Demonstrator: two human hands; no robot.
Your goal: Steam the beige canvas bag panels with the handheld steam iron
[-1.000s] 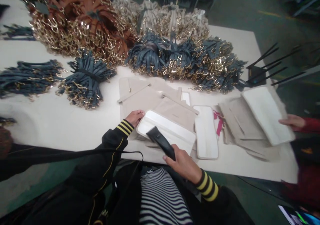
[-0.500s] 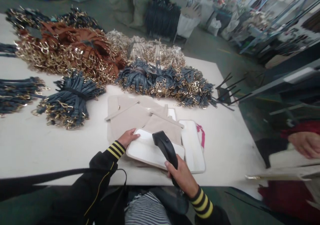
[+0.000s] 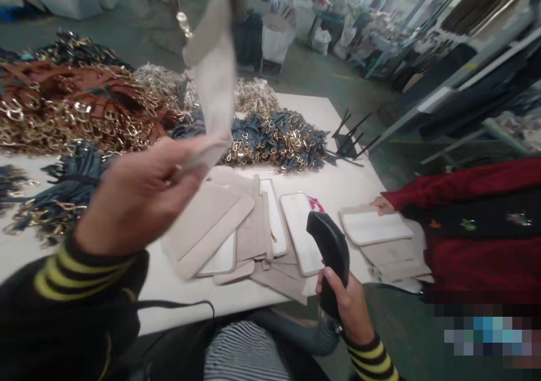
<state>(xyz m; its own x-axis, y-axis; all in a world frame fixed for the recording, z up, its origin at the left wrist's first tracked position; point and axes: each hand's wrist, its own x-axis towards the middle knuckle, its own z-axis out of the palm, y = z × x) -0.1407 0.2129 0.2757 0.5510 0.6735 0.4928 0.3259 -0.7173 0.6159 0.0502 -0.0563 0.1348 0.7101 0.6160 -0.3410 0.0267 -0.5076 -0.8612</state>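
My left hand (image 3: 141,192) is raised close to the camera and pinches the lower edge of a beige bag panel (image 3: 213,71), which hangs upward in front of the strap piles with a gold clasp near its top. At the table's near edge my right hand (image 3: 344,305) grips a black handheld scanner (image 3: 332,257) upright, its head above the beige and white panels (image 3: 236,229) spread on the white table (image 3: 346,181).
Bundles of brown straps with gold chains (image 3: 71,107) and navy straps (image 3: 279,136) fill the far table. A person in a red sleeve (image 3: 469,184) at the right rests a hand on another stack of panels (image 3: 376,229). A black cord (image 3: 177,305) runs along the near edge.
My left hand has lifted a beige panel off the stack up toward the camera. The scanner has tilted upright and moved right. The other person's hand has come back onto the table.
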